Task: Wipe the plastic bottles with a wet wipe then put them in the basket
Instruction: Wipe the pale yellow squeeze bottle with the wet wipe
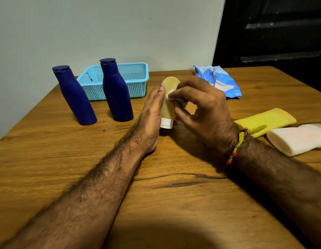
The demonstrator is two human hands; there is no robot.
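The right hand point(201, 108) pinches a white wet wipe point(171, 96) in a curled grip and presses it against a tan bottle point(167, 106) that stands cap-down on the desk point(174, 194). The left hand point(152, 114) lies flat against the bottle's side, fingers straight. Behind and to the left stand two dark blue bottles point(73, 96) – one in front of a light blue basket point(134, 76). A blue wipe packet point(220, 79) lies behind the right hand; a yellow bottle point(267, 119) and a white bottle point(298, 141) lie on the right.
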